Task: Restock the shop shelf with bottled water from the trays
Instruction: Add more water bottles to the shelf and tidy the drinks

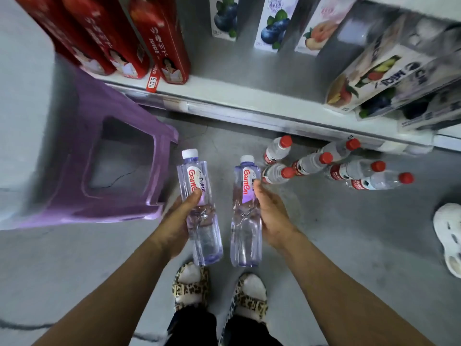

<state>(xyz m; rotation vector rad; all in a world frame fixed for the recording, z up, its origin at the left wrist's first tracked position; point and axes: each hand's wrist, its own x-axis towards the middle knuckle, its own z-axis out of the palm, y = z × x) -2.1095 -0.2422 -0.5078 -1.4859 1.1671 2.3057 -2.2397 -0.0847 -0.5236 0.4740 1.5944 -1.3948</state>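
My left hand grips a clear, purple-tinted water bottle with a white cap and a red-lettered label. My right hand grips a second bottle of the same kind, just to the right of the first. Both bottles are held above the grey floor, caps pointing toward the shelf. Several red-capped water bottles stand on the floor at the foot of the shelf, right of my right hand.
A purple plastic stool stands on the floor to the left. The shelf holds red cartons at left and fruit-drink cartons and packs at right. A white shoe lies at the right edge. My leopard-print slippers are below.
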